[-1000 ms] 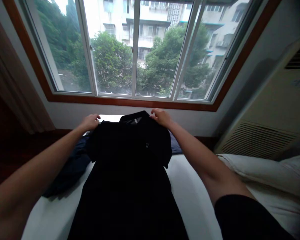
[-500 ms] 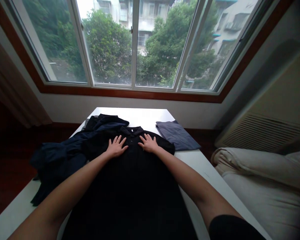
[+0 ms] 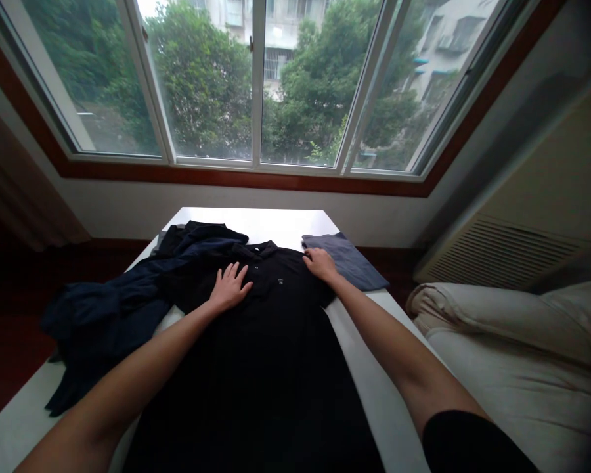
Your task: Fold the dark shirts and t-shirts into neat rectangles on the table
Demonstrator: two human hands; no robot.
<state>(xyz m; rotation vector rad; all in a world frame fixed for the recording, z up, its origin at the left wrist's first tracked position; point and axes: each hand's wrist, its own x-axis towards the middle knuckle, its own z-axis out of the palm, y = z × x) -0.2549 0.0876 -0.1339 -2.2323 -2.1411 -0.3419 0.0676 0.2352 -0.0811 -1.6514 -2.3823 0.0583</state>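
Observation:
A black polo shirt (image 3: 270, 341) lies spread out on the white table, collar toward the window, with a small light mark on its chest. My left hand (image 3: 230, 287) rests flat on its upper chest, fingers spread. At the shirt's right shoulder, near the sleeve, my right hand (image 3: 321, 264) has its fingers drawn together on the fabric. Just beyond that hand is a folded grey-blue garment (image 3: 357, 263). Left of the shirt, dark navy clothes (image 3: 113, 315) lie in a loose heap, partly against the shirt's sleeve.
The white table (image 3: 256, 223) reaches toward the wall under a wide window (image 3: 256, 92). A beige padded couch or cushion (image 3: 512, 355) stands along the right, below a vented cream unit (image 3: 517, 249). A curtain (image 3: 24, 177) hangs at the left.
My right hand has moved right, from flat on the chest to the shoulder, and its fingers have closed on the fabric. My left hand stays on the chest. The view has shifted slightly.

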